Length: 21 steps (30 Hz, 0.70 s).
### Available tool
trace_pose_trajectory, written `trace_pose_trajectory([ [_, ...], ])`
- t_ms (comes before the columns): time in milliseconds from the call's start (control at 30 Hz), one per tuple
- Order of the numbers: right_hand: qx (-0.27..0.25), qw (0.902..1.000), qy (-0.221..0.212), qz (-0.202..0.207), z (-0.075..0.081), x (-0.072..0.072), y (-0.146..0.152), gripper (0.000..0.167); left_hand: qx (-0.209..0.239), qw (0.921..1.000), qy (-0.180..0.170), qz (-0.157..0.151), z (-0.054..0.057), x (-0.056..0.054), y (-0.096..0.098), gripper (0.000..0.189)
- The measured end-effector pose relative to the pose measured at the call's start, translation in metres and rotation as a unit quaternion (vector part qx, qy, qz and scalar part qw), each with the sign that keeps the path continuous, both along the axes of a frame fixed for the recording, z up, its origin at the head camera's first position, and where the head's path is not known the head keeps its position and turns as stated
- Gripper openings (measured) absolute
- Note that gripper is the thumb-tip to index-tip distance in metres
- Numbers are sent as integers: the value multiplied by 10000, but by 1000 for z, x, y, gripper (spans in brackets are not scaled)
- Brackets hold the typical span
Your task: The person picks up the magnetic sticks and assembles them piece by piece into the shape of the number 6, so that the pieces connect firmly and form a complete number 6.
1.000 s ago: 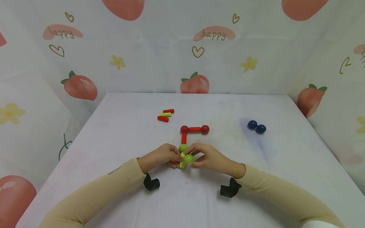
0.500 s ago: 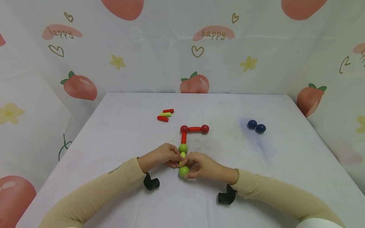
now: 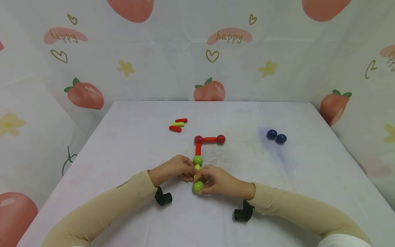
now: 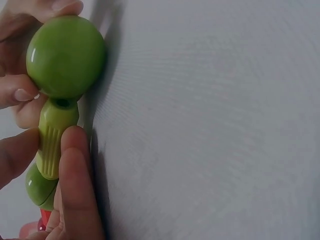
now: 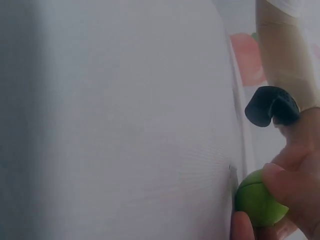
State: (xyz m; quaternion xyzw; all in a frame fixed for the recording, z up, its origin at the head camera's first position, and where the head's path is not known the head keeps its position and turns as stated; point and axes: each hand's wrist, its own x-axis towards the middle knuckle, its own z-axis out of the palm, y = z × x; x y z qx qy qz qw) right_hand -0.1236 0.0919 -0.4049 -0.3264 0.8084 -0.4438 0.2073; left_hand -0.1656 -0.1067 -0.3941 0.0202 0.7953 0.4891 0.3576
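In the head view, my left hand [image 3: 179,168] pinches a yellow-green ridged stick [image 4: 50,145] between thumb and finger. My right hand [image 3: 220,180] holds a glossy green ball [image 4: 65,57] right at the stick's near end, where a dark hole shows in the left wrist view. Beyond the stick's far end lies another green ball [image 3: 198,160]. From there a red stick [image 3: 198,149] runs to a red ball [image 3: 198,139], and a second red stick [image 3: 210,139] leads right to another red ball [image 3: 220,139], forming an L-shaped chain. Fingers partly cover the yellow-green stick.
Two loose red sticks [image 3: 175,129] and a yellow-green stick [image 3: 178,124] lie at the back, left of the chain. Two dark blue balls [image 3: 281,138] sit at the right. Black wrist mounts [image 3: 243,211] hang under both sleeves. A white cloth [image 3: 139,123] covers the table.
My right hand has brought the green ball from beside the yellow-green stick toward me, to its near end. My left hand keeps its pinch on the stick. The chain stays put.
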Motion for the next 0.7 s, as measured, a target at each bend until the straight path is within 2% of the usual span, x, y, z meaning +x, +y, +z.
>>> trace_pose_trajectory([
  [233,292,9995,-7,-94,3,-1,-3,31,3,10000,-46,43,2,-1,-1,19],
  [700,383,9992,-51,-124,1,-5,-4,32,-116,9999,-97,11,6,-2,0,19],
])
